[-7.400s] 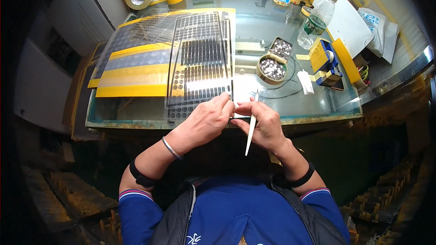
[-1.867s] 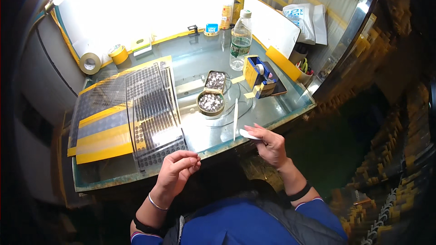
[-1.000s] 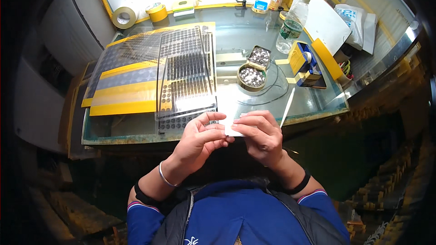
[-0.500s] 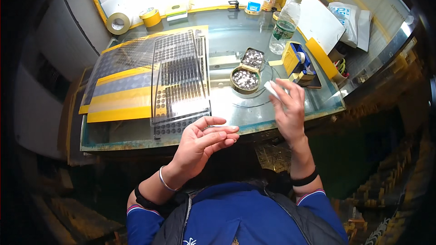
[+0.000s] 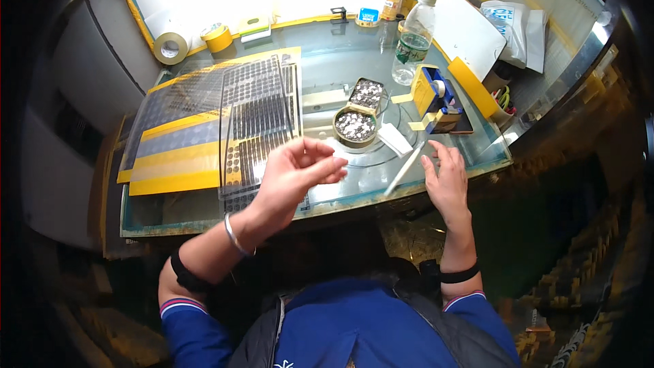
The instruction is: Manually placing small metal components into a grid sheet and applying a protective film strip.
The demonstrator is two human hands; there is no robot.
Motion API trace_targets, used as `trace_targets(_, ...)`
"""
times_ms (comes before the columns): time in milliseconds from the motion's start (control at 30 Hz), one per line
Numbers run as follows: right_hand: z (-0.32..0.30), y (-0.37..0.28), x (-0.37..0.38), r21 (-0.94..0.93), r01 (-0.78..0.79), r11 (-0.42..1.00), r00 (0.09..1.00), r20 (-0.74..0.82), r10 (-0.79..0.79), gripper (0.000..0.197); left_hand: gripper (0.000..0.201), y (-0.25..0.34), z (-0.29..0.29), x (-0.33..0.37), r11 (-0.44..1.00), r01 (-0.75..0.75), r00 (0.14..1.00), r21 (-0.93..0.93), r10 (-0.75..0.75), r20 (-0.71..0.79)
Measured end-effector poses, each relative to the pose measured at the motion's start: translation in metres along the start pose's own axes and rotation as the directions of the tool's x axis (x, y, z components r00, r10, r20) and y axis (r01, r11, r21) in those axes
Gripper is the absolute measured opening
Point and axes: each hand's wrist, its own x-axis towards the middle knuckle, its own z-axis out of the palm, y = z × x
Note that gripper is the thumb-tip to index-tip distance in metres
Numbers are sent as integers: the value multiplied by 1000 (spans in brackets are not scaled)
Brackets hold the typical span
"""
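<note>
My left hand is raised over the near edge of the glass-topped table, its fingers curled and the thumb brought in against them. Anything between those fingertips is too small to make out. At the right, my right hand has its thumb and fingers apart and holds nothing. Just beside its fingertips is a slim white stick, slanting toward the table's front edge. A folded white paper or cloth lies beyond the stick. To its left stands an open round tin of small black and white pieces, its filled square lid behind.
Clear sheets with rows of dark dots overlap yellow-edged sheets at the left. A plastic bottle and a blue-yellow tape dispenser stand at the right. Tape rolls line the back left.
My right hand has let go of the folded white piece, which now lies on the table. The white stick now lies near my right hand. My left hand has moved up and left.
</note>
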Motion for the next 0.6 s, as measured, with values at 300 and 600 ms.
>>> trace_targets(300, 3, -21, -6, 234, 25, 972, 999, 41, -35, 27, 16, -3, 6, 103, 705, -166, 977, 690, 210, 20)
trace_targets(600, -9, -25, 1, 139, 274, 952, 961, 6, -277, 12, 21, 1, -5, 105, 412, -309, 940, 857, 270, 210)
